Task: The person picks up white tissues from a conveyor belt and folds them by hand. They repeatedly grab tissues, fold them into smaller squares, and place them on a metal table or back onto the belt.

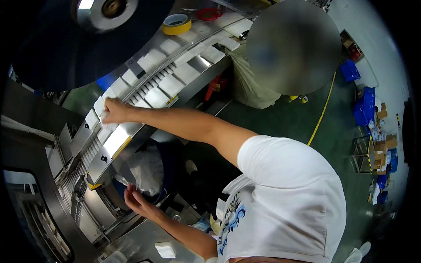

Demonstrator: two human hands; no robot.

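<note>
My right hand (115, 111) reaches over the conveyor (139, 93), its fingers closed on a white folded pad (108, 125) that shows partly below them. Rows of similar white pads (156, 97) lie along both sides of the toothed belt. Lower down, my left hand (139, 203) is beside a round dark-blue bin (165, 168). Its fingertips appear pinched on a small piece of clear plastic film (122, 179). Crumpled clear plastic (148, 171) fills the bin.
A large dark reel (52, 48) looms at upper left. A yellow tape roll (176, 27) and a red ring (209, 14) sit beyond the conveyor. A pale sack (252, 83) hangs below its far end. One white pad (165, 250) lies on the near metal table.
</note>
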